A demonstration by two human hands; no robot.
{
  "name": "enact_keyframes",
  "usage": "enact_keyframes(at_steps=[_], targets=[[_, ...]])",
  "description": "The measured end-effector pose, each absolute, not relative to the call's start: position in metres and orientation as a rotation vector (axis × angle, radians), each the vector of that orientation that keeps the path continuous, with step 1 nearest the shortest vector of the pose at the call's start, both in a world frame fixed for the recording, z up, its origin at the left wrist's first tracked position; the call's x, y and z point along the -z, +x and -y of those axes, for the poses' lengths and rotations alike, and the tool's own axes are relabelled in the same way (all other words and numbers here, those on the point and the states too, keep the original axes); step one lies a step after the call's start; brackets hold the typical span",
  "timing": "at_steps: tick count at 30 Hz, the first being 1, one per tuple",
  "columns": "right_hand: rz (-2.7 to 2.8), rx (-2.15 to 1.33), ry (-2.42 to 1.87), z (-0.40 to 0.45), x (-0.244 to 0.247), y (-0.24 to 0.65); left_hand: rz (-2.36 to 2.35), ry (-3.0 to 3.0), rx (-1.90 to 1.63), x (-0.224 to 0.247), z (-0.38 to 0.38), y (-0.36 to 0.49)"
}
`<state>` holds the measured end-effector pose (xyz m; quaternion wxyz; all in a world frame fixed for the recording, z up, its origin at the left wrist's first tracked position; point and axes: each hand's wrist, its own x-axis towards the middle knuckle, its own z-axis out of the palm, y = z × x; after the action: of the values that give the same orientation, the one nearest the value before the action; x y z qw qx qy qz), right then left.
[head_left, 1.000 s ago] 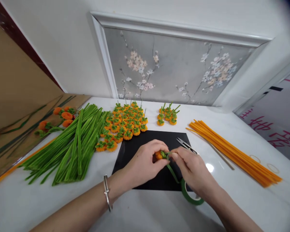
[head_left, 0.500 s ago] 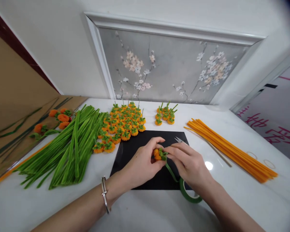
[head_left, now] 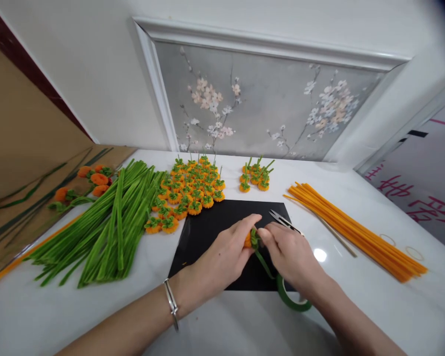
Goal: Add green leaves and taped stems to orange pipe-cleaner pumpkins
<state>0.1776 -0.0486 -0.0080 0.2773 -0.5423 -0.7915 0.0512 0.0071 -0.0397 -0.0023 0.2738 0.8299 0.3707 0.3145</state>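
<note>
My left hand [head_left: 222, 252] is closed round a small orange pipe-cleaner pumpkin [head_left: 247, 241] with a green leafy top, held above a black mat [head_left: 200, 232]. My right hand [head_left: 291, 249] is closed too, its thumb and fingertips pinched at the pumpkin's green top, where the stem and tape end are mostly hidden. From there a strip of green tape [head_left: 264, 264] runs down to its roll [head_left: 292, 299], which lies under my right wrist at the mat's edge. Scissors [head_left: 280, 216] rest just beyond my right hand, their handles partly covered.
Green pipe cleaners [head_left: 111, 227] lie in a heap on the left. Rows of finished pumpkins [head_left: 193, 188] and a smaller group [head_left: 255, 175] stand at the back. Orange pipe cleaners [head_left: 356, 227] lie at the right beside a thin stick [head_left: 335, 236]. A framed floral panel [head_left: 267, 104] rises behind.
My left hand has rolled over the pumpkin, now hiding more of it. My right fingers have curled in and dropped slightly, uncovering more of the scissors. The view has shifted a little.
</note>
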Motion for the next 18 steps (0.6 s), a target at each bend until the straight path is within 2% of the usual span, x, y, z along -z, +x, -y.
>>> enact_keyframes(at_steps=[4,13,18], targets=[[1.987,-0.291,-1.355,0.048,0.003,0.190,-1.073,2.095,-0.791,-0.004,0.038,0.007],[2.142,0.057,-1.104,0.048,0.013,0.188,-1.058,2.097,-0.819,-0.001,0.037,0.008],[2.109,-0.169,-1.251,0.051,0.011,0.185,-1.011,2.199,-0.842,0.005,0.038,0.006]])
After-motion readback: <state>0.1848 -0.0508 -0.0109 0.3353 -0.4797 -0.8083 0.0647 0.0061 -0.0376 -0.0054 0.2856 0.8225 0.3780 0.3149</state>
